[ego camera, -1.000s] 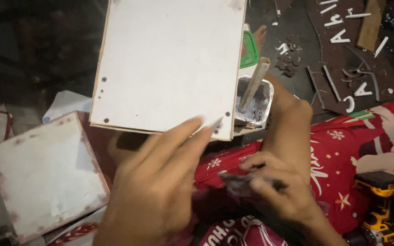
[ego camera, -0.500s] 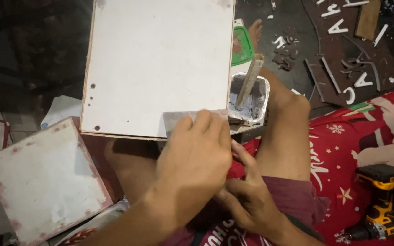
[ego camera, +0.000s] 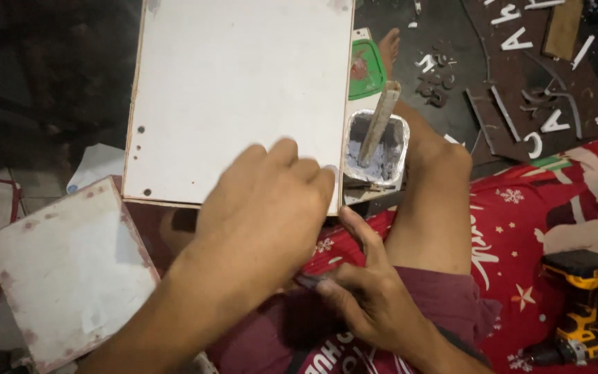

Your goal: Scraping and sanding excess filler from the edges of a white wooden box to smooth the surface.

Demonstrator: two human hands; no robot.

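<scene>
- The white laminated board (ego camera: 243, 97) lies flat across the person's lap and stretches away from them; take it as the landmark.
- The left hand (ego camera: 264, 208) rests palm-down at the board's near right corner, fingers curled together over the edge. Whether it pinches something against the board I cannot tell.
- The right hand (ego camera: 372, 298) sits just below that corner, over the maroon shorts (ego camera: 444, 312), pinched on a thin dark tool (ego camera: 309, 280), probably a blade or pen.
- The board looks stiff, thin and fairly light, with a smooth face that may slide; its raw brown edges offer the surest hold, near a corner.
- Just right of the board stands a tub of grey paste (ego camera: 376, 149) with a flat stick (ego camera: 378, 125) leaning in it.
- Left of the board's near corner lies a smaller white panel (ego camera: 70, 270).
- Well to the right, a yellow cordless drill (ego camera: 579, 312) lies on the red cloth (ego camera: 555, 208).
</scene>
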